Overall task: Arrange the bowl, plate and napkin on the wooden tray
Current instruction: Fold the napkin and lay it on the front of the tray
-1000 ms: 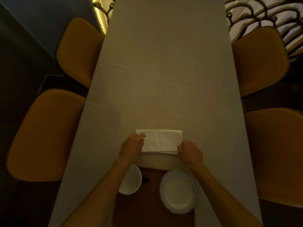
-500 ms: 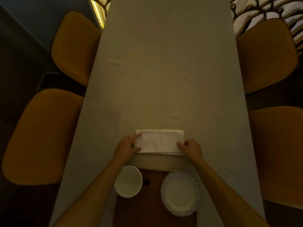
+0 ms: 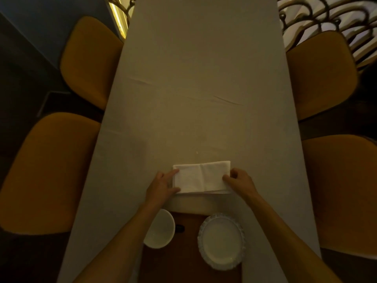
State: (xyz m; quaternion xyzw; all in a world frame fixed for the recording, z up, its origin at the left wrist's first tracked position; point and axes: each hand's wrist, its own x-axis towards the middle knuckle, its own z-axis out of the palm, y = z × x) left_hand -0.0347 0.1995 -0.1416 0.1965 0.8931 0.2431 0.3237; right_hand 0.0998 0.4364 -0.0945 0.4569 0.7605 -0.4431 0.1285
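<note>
A folded white napkin (image 3: 201, 176) lies flat on the tablecloth, just beyond the wooden tray (image 3: 188, 252). My left hand (image 3: 162, 185) pinches its left edge between thumb and forefinger. My right hand (image 3: 238, 181) grips its right edge the same way. On the tray's left part sits a white bowl (image 3: 161, 231), partly hidden by my left forearm and overhanging the tray's left side. A white plate (image 3: 221, 241) with a scalloped rim rests on the tray's right part.
A long table under a pale cloth (image 3: 204, 88) runs away from me. Two mustard chairs stand on the left (image 3: 47, 170) and two on the right (image 3: 342, 190). A dark slot handle (image 3: 180, 228) shows in the tray between bowl and plate.
Both hands slid outward from on top of the napkin to its left and right edges and now pinch them. The napkin's right side has tilted slightly away from me.
</note>
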